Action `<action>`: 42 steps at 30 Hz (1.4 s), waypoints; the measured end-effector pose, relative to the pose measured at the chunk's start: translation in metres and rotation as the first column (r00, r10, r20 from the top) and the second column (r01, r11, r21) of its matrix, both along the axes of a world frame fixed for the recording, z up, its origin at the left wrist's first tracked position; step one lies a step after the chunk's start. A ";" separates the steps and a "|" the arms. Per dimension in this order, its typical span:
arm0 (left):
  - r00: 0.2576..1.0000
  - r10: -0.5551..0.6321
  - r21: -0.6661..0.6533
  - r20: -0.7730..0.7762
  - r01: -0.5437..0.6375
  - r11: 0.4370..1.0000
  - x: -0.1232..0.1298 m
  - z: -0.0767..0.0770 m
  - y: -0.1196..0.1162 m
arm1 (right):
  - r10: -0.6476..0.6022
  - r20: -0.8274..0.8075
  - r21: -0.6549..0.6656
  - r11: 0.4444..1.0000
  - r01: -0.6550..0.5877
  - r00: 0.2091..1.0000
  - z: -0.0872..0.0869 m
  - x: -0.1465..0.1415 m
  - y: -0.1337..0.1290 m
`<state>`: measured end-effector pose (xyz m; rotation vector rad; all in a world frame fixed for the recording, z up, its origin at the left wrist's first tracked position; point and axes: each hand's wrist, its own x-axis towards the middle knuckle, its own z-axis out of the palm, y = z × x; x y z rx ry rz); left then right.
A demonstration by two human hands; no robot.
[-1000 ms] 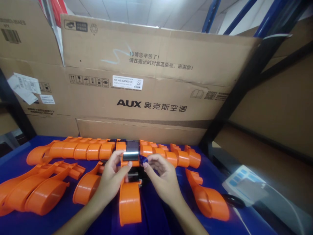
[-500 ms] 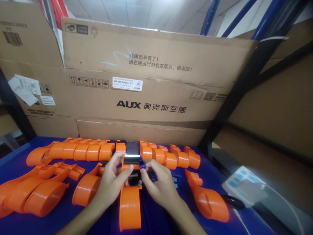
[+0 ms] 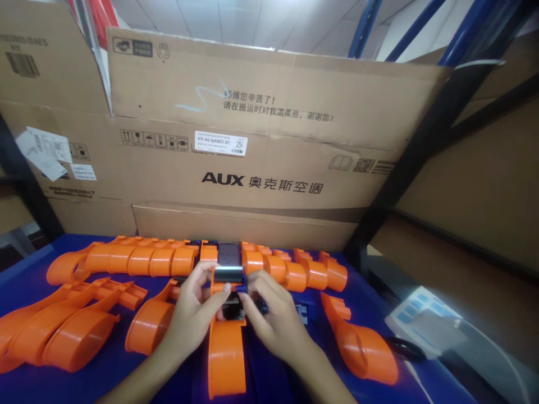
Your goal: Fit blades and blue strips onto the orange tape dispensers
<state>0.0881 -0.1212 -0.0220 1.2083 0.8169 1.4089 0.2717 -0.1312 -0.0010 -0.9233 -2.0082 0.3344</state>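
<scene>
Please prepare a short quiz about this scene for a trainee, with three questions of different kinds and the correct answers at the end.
1. What does the left hand hold?
A) A white label
B) An orange piece below a toothed black strip
C) A red cloth

2. True or false: the fingers of the right hand are at a small dark blue piece.

3. Fill in: the cardboard behind the blue table surface bears the large Latin letters ___.

Key: 1 B; 2 true; 3 AUX.

Both forearms reach forward; left hand and right hand pinch (thumbs uppermost).
</scene>
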 end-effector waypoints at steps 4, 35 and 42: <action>0.999 -0.005 -0.009 0.032 0.005 1.000 0.001 0.000 0.000 | 0.008 -0.001 -0.032 0.999 -0.008 1.000 0.002 0.002 -0.001; 0.921 -0.232 -0.300 0.313 0.328 0.896 -0.012 0.019 0.004 | -0.055 -0.193 -0.255 0.967 0.004 0.980 0.005 -0.005 0.009; 0.895 -0.065 -0.276 0.441 0.205 0.939 -0.011 0.036 -0.001 | 0.000 0.438 -0.110 0.993 0.054 0.899 0.014 0.002 0.000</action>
